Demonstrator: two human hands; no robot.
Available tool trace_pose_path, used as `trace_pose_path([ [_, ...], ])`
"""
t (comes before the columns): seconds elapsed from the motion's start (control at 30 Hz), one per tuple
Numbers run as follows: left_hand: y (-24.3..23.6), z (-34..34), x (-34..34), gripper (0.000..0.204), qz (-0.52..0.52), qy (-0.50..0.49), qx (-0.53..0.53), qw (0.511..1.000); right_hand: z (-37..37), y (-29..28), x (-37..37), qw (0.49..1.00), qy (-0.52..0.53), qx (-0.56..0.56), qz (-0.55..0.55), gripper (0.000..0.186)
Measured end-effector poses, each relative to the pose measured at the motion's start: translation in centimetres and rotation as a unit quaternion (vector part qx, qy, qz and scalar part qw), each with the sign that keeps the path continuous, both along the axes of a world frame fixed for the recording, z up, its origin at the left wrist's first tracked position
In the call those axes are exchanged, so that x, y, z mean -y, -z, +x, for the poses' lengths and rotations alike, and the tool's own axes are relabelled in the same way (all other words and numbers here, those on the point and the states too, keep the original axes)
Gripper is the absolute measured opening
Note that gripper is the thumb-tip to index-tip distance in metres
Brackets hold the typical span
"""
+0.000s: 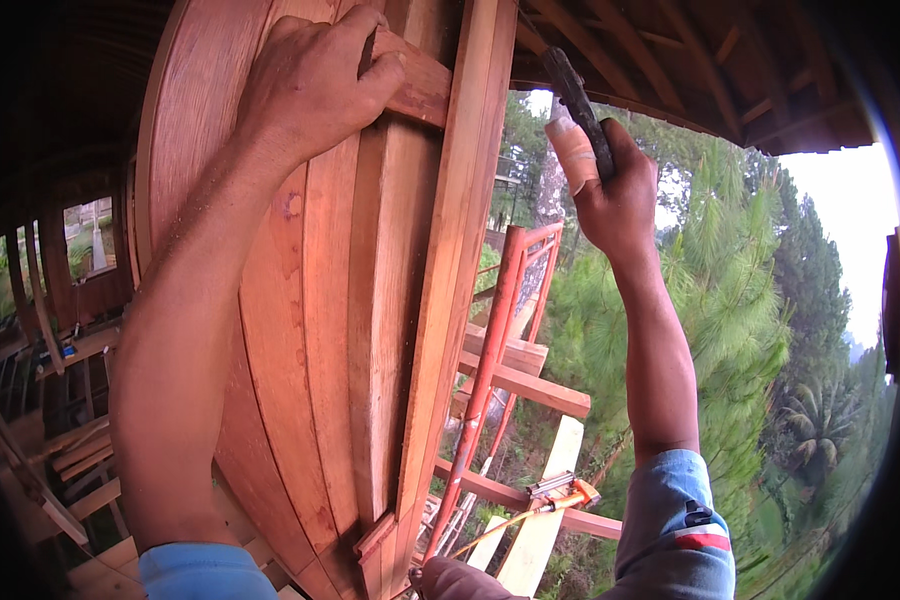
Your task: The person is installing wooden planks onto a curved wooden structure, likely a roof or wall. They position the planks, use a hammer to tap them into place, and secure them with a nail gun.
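Note:
My left hand [315,85] is raised to the upper part of a wall of reddish wooden planks [305,400]. Its fingers and thumb close on a short wooden block [417,85] that lies across the boards, its right end by a long upright batten [457,240]. Out to the right, apart from the wall, my right hand [610,180] is wrapped round a dark, rough stick-like tool [570,90] that tilts up to the left. Its exact kind cannot be made out. A pale wrapping [573,155] covers the right thumb.
Red metal scaffolding [485,385] stands right of the wall, with wooden beams [525,385] across it. An orange and grey nail gun [562,494] with a hose rests on a pale plank [535,540]. Roof rafters [630,45] hang overhead; trees stand beyond. Loose timber [85,450] lies at lower left.

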State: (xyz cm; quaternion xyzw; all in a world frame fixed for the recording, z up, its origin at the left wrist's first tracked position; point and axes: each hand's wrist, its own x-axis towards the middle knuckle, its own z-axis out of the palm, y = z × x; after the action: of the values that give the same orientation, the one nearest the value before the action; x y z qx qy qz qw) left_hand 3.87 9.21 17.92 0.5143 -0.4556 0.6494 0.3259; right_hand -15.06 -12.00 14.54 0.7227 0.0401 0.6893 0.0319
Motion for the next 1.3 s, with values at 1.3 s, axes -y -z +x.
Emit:
trace_pose_path([
  [1.3,-0.3,0.4,0.0,0.036,-0.003,-0.004,0.022,1.0,-1.3,-0.1,-1.0,0.997,-0.052,0.006,0.054,0.059],
])
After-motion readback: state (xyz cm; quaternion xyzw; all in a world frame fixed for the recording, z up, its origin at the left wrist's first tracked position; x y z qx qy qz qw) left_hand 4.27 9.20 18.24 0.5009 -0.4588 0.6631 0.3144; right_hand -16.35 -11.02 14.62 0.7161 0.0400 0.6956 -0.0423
